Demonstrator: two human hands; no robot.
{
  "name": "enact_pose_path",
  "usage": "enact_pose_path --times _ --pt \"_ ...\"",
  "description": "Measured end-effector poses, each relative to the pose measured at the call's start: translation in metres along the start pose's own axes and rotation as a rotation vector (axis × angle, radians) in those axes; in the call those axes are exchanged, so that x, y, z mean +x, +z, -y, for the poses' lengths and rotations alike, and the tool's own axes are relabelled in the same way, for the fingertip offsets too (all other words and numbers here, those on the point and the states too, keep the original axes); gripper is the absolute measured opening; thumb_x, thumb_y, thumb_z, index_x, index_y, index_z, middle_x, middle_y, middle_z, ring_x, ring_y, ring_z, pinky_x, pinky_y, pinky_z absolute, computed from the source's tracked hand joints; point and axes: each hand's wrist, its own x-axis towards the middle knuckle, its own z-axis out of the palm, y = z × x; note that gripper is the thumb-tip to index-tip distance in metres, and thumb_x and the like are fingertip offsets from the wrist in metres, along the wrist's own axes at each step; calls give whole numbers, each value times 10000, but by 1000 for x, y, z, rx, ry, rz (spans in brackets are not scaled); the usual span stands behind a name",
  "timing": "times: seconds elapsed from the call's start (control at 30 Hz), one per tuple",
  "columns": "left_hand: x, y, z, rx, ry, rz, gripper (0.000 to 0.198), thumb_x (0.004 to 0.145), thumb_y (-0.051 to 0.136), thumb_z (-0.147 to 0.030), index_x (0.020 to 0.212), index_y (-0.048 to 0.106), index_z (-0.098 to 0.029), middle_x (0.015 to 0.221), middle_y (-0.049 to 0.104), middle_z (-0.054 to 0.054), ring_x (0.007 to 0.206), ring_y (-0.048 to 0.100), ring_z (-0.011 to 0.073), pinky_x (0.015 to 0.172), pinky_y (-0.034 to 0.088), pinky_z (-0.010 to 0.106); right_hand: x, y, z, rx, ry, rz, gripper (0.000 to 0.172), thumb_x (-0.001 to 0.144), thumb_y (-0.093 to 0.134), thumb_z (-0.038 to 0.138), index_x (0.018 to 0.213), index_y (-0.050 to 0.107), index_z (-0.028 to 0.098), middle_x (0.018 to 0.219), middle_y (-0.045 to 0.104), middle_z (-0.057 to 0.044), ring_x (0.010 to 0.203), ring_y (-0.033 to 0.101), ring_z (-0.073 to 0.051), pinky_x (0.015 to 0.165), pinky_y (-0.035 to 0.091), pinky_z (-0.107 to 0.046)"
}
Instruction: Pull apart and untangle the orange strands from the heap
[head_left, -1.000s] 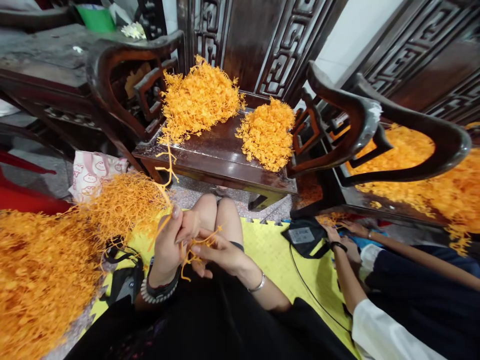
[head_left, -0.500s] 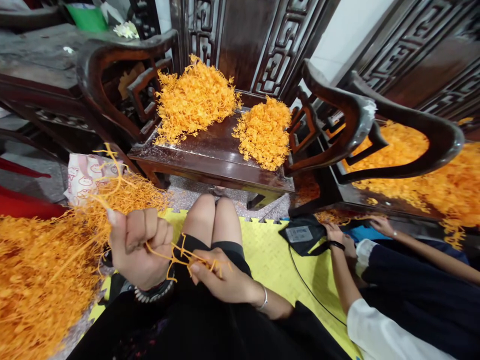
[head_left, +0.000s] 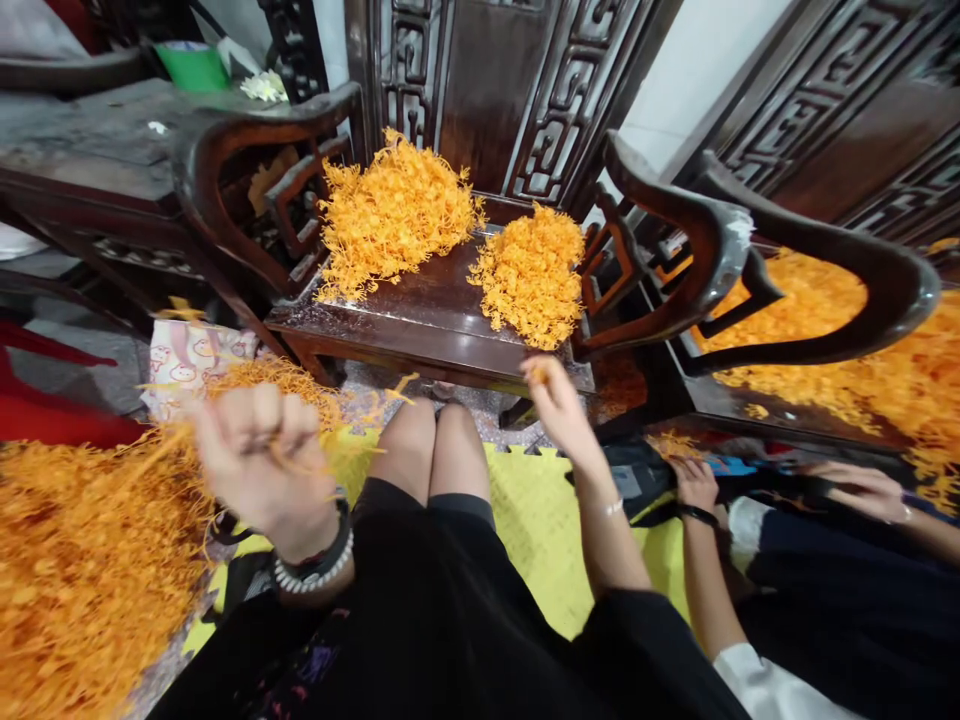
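My left hand (head_left: 262, 465) is closed in a fist around a thin orange branched strand (head_left: 401, 388), whose ends stick out on both sides and are blurred. My right hand (head_left: 555, 400) reaches forward to the front edge of the chair seat, fingers pinched on a small orange piece (head_left: 539, 374). Just beyond it lies the smaller heap of orange curled pieces (head_left: 532, 275). A larger heap of the same pieces (head_left: 401, 215) rests further left on the dark wooden chair (head_left: 420, 345). Beside my left arm spreads a big mass of orange branched strands (head_left: 90, 570).
A patterned bag (head_left: 180, 365) stands behind the strands at left. On the right, a co-worker's hands (head_left: 697, 485) are near a dark bag, below another chair (head_left: 825, 345) piled with orange pieces (head_left: 810, 300). Yellow foam mat (head_left: 529, 530) covers the floor. A green container (head_left: 193, 66) sits on the side table.
My right hand has left the strand at my left hand and moved right and forward to the chair's edge. My left hand still grips the strand. The co-worker's hands have shifted slightly.
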Motion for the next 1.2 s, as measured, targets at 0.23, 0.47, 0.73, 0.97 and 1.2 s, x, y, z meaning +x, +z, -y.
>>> enact_pose_path --times 0.23,0.47,0.73,0.97,1.2 --pt "2 18 48 26 -307 52 464 988 347 -322 562 228 -181 538 179 -67 413 188 68 428 300 186 151 -17 -47 -415 393 -202 274 776 526 181 1008 648 101 1323 465 -213 1309 307 -396 1030 244 -641" --pt "9 14 51 46 -387 102 473 953 413 -356 560 211 -186 542 169 -69 412 161 70 426 305 181 97 32 20 124 -7 77 377 933 441 378 1212 557 152 1326 538 -146 1265 462 -217 1090 327 -439" --pt "-2 -16 74 453 -375 300 319 871 568 -359 617 512 -174 654 477 -14 588 487 98 593 444 205 3 63 78 746 19 1017 400 830 629 459 1062 519 152 740 555 39 619 538 -75 566 448 -195" --pt "-1 -72 65 712 -457 171 330 774 648 -449 610 545 -181 676 541 4 727 572 156 760 479 269 -18 73 54 597 84 864 340 905 533 439 1049 552 132 611 438 69 528 396 -68 495 315 -195" --pt "6 -126 48 1024 -301 -120 386 704 636 -568 705 561 -189 659 518 -5 602 517 153 667 453 295 -48 101 50 331 -16 910 343 926 499 291 1258 558 225 1096 658 -56 877 599 -171 824 440 -281"
